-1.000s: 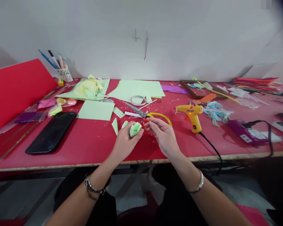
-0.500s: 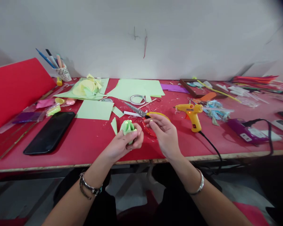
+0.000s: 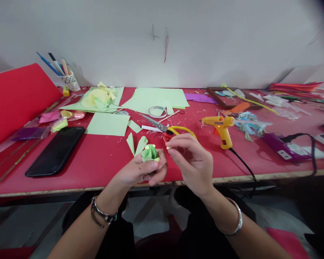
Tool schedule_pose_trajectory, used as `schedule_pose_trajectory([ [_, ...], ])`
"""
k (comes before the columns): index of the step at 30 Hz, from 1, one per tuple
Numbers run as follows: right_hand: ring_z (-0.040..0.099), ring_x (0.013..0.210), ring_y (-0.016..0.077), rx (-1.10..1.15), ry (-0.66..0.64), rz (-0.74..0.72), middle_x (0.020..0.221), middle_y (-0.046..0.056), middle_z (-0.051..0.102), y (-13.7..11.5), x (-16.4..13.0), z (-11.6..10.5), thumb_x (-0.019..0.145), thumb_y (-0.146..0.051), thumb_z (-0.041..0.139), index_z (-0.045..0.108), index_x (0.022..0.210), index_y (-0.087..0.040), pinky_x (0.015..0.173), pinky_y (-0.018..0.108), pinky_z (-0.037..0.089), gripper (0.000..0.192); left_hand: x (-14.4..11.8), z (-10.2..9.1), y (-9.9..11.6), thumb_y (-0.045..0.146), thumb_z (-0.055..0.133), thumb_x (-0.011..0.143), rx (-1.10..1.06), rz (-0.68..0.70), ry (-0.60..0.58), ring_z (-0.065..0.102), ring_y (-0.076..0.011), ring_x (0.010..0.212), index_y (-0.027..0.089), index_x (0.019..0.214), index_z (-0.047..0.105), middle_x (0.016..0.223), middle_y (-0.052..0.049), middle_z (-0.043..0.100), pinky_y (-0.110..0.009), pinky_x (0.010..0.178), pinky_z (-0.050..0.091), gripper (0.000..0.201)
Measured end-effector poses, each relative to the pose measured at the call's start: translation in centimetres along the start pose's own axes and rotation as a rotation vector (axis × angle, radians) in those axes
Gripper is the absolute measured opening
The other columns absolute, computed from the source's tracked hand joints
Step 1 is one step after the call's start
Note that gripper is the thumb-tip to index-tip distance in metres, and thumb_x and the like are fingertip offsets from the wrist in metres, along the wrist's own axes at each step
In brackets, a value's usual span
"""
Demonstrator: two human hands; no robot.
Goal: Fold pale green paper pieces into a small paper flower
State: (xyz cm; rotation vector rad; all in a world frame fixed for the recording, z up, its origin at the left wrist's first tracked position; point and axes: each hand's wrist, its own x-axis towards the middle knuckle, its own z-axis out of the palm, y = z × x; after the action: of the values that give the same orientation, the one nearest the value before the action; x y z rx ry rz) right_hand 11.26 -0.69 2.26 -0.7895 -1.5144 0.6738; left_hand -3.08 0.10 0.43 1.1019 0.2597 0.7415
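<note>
Vs. a sec ago: both hands have pulled nearer to the table's near edge, and the green paper roll [image 3: 150, 153], which lay tipped sideways w/ its tip pointing right, now stands upright w/ its folded top facing up. The right hand has come up off the scissors and sits closer to the roll.

Left hand [image 3: 140, 171]: palm turned up, fingers curled round the roll's base, thumb across the front, so it grips the roll. Wrist w/ dark bracelets comes in from near left. Right hand [image 3: 193, 160]: back facing up, thumb and forefinger pinched together just right of the roll; something tiny and pale shows at the tips, too small to tell what, so I can't say for sure it holds anything. Silver bangle on that wrist.

The roll hovers above the red table [image 3: 97, 162], near its front edge, not touching it. Two small green paper offcuts [image 3: 136, 144] lie just beyond the left hand. Scissors [image 3: 167, 128] w/ yellow handles lie just beyond the right hand. Glue gun [image 3: 220, 126] stands off to the right, its cord running over the near edge. Black phone [image 3: 55, 150] lies well left. Bare tabletop between phone and hands.
</note>
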Motion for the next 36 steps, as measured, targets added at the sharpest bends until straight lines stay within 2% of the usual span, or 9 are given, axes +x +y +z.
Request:
schedule_pose_trajectory([
  [4, 0.058, 0.078, 0.0138, 0.005, -0.044, 0.003, 0.082, 0.0, 0.062, -0.3, -0.19, 0.08, 0.077, -0.008, 0.054, 0.063, 0.084, -0.025, 0.071, 0.029, 0.048, 0.02, 0.01, -0.22, 0.12, 0.048, 0.056, 0.071, 0.061, -0.051, 0.037, 0.026, -0.0062, 0.037, 0.02, 0.065, 0.039, 0.042, 0.007, 0.038, -0.024, 0.043, 0.021, 0.033],
  [9, 0.057, 0.073, 0.0121, 0.072, -0.059, 0.044, 0.076, -0.001, 0.062, -0.24, -0.18, 0.01, 0.075, -0.01, 0.058, 0.063, 0.082, -0.023, 0.066, 0.026, 0.048, 0.015, 0.02, -0.29, 0.04, 0.047, 0.057, 0.072, 0.068, -0.079, 0.026, 0.025, -0.005, 0.036, 0.02, 0.067, 0.041, 0.043, 0.007, 0.04, -0.024, 0.042, 0.019, 0.032],
  [17, 0.056, 0.074, 0.0136, -0.016, -0.144, -0.045, 0.078, 0.001, 0.059, -0.26, 0.04, -0.3, 0.073, -0.01, 0.06, 0.064, 0.078, -0.022, 0.066, 0.029, 0.048, 0.014, -0.1, -0.38, 0.27, 0.042, 0.057, 0.074, 0.113, -0.129, 0.017, 0.03, -0.0058, 0.039, 0.017, 0.061, 0.046, 0.045, 0.004, 0.042, -0.024, 0.041, 0.019, 0.031],
  [26, 0.054, 0.073, 0.0132, 0.047, -0.152, 0.031, 0.076, 0.0, 0.056, -0.02, -0.03, -0.17, 0.073, -0.011, 0.057, 0.058, 0.08, -0.021, 0.066, 0.028, 0.047, 0.013, -0.03, -0.39, 0.47, 0.043, 0.057, 0.073, 0.156, -0.15, 0.039, 0.029, -0.0063, 0.042, 0.018, 0.067, 0.044, 0.048, 0.006, 0.04, -0.024, 0.043, 0.02, 0.029],
  [31, 0.055, 0.076, 0.0145, -0.011, -0.161, -0.003, 0.077, 0.001, 0.057, 0.12, 0.06, -0.26, 0.073, -0.01, 0.056, 0.059, 0.076, -0.022, 0.066, 0.029, 0.048, 0.012, -0.04, -0.2, 0.51, 0.041, 0.056, 0.073, 0.194, -0.167, 0.091, 0.027, -0.0058, 0.041, 0.018, 0.064, 0.042, 0.047, 0.006, 0.038, -0.024, 0.043, 0.02, 0.028],
  [36, 0.055, 0.076, 0.0143, -0.047, -0.144, -0.021, 0.079, 0.001, 0.057, 0.39, 0.01, -0.14, 0.074, -0.009, 0.056, 0.061, 0.078, -0.022, 0.066, 0.029, 0.048, 0.014, 0.13, -0.08, 0.37, 0.031, 0.054, 0.074, 0.192, -0.134, 0.138, 0.027, -0.0054, 0.043, 0.017, 0.06, 0.039, 0.048, 0.007, 0.033, -0.023, 0.043, 0.02, 0.024],
])
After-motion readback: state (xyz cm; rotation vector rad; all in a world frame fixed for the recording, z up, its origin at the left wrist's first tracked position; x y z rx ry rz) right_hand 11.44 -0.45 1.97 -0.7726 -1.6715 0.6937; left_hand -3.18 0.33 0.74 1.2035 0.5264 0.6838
